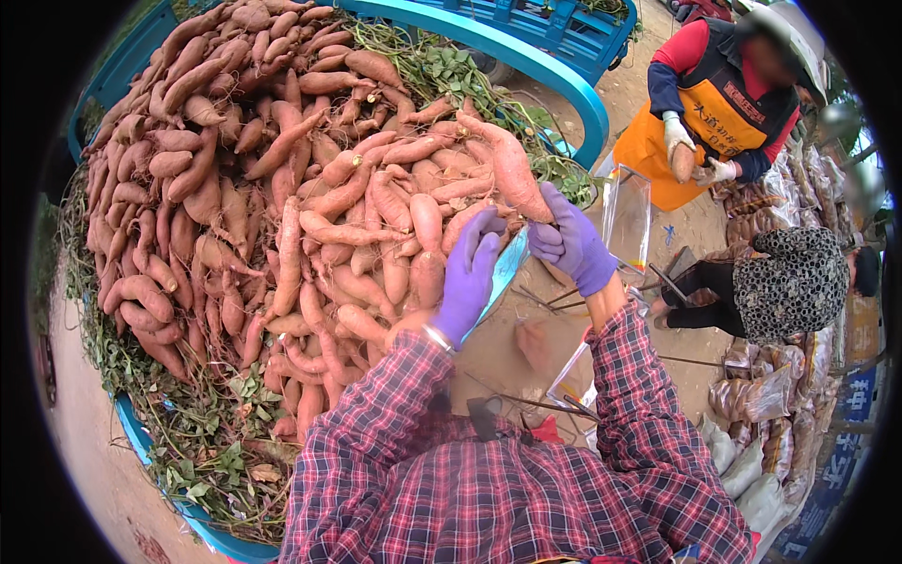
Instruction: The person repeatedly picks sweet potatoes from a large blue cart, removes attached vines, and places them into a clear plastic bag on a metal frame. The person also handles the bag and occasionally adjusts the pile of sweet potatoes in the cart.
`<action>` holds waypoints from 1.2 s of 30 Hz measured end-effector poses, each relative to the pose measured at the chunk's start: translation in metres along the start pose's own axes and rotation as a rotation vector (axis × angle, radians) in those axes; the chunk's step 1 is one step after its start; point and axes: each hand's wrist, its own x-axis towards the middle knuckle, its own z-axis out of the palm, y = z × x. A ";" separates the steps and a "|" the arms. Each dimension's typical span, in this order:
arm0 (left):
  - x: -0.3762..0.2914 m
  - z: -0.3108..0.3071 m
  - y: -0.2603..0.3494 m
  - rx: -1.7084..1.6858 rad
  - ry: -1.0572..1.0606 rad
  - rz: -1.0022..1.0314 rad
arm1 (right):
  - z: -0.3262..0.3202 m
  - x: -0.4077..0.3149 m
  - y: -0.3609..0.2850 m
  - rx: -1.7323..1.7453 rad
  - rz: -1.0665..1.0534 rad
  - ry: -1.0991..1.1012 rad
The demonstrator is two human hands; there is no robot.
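Note:
My right hand [576,247], in a purple glove, grips the lower end of a large sweet potato [511,166]. Its thicker part points up and away from me, over the edge of the heap. My left hand [468,275], gloved alike, is just to the left, with its thumb and fingers apart and nothing seen between them. Beneath and beyond it lies a big pile of sweet potatoes [359,233], reddish and dusty with soil, some with thin roots. The pile fills a blue metal cart bed [595,116].
Sweet potato vines [211,451] line the cart's edges. Clear plastic bags [627,218] hang on metal stands at right. A co-worker in an orange apron [634,158] holds a sweet potato [682,163]; another person [789,285] bends near filled bags [754,395]. A second blue cart [542,32] stands behind.

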 end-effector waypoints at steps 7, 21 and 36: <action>0.032 0.035 0.002 -0.806 -0.116 -0.328 | 0.007 -0.111 0.057 -0.280 -0.066 0.228; -0.084 0.079 -0.030 0.403 -0.776 -0.265 | -0.114 -0.241 0.115 0.013 -0.179 0.559; -0.043 0.015 0.011 1.393 -0.538 0.249 | -0.347 -0.096 0.091 0.461 -0.235 0.816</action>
